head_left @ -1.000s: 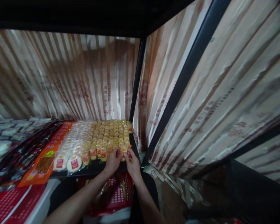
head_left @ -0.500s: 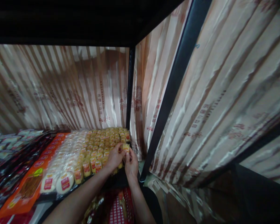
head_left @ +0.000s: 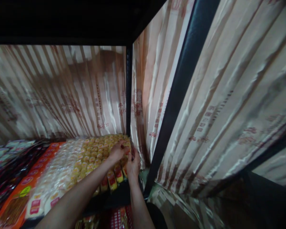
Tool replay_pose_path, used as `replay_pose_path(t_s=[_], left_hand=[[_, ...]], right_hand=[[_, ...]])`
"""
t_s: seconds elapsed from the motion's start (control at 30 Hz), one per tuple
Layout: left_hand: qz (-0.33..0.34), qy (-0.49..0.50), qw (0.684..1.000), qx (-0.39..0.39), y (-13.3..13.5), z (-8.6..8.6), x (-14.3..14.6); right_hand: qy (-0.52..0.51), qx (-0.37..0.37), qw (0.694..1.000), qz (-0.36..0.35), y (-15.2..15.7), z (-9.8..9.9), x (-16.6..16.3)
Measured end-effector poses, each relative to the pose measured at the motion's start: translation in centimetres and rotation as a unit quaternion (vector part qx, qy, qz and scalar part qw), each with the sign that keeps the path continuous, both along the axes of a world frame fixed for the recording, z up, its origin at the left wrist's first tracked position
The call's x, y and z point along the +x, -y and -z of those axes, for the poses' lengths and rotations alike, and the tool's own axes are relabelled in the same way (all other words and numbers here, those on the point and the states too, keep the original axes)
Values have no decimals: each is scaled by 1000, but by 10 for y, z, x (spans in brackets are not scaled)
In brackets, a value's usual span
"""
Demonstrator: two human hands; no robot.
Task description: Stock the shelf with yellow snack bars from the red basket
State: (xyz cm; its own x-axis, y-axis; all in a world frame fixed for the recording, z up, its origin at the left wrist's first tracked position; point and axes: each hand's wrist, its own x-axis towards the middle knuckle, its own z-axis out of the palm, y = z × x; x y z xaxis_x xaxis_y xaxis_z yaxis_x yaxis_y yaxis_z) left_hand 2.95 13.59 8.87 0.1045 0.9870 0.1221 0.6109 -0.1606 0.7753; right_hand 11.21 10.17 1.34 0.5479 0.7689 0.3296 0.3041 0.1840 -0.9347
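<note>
Rows of small yellow wrapped snack packets [head_left: 92,156] with red labels stand packed together on the dark shelf. At the right end of these rows, my left hand [head_left: 119,150] is closed, its fingertips pinched on a small yellow snack packet [head_left: 127,144]. My right hand [head_left: 133,162] is just beside it, fingers bent and closed against the near side of the same packet. The fingers partly hide this packet. Below my hands, front packets [head_left: 112,180] show their red labels at the shelf edge.
Left of the yellow rows lie white round wrapped packets [head_left: 58,168], orange snack bags [head_left: 34,173] and dark bags [head_left: 11,171]. A black post [head_left: 178,86] rises at the right, before pleated printed curtains [head_left: 205,105]. A red basket [head_left: 119,218] sits below the shelf.
Both hands have moved slightly back towards the rows with the yellow packet, which now sits among the others at the right end. The view has shifted a little to the right.
</note>
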Motion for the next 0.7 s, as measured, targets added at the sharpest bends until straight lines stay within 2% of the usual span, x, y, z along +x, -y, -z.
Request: replay_pose_path(t_s=[0.07, 0.17, 0.27, 0.43, 0.57, 0.7], left_hand=[[-26, 1, 1000, 5, -7, -1, 1], [-49, -5, 999, 12, -19, -1, 2], [-35, -2, 999, 32, -31, 1, 5], [0, -13, 998, 57, -47, 9, 15], [34, -102, 991, 74, -53, 12, 21], [52, -204, 974, 80, -56, 16, 25]], right_hand=[[-16, -11, 1000, 5, -1, 4, -1], [12, -33, 999, -4, -1, 10, 0], [58, -69, 995, -35, 0, 15, 1], [74, -124, 983, -111, -1, 18, 0], [83, -133, 977, -148, -2, 19, -3], [79, -147, 974, -155, -1, 19, -6]])
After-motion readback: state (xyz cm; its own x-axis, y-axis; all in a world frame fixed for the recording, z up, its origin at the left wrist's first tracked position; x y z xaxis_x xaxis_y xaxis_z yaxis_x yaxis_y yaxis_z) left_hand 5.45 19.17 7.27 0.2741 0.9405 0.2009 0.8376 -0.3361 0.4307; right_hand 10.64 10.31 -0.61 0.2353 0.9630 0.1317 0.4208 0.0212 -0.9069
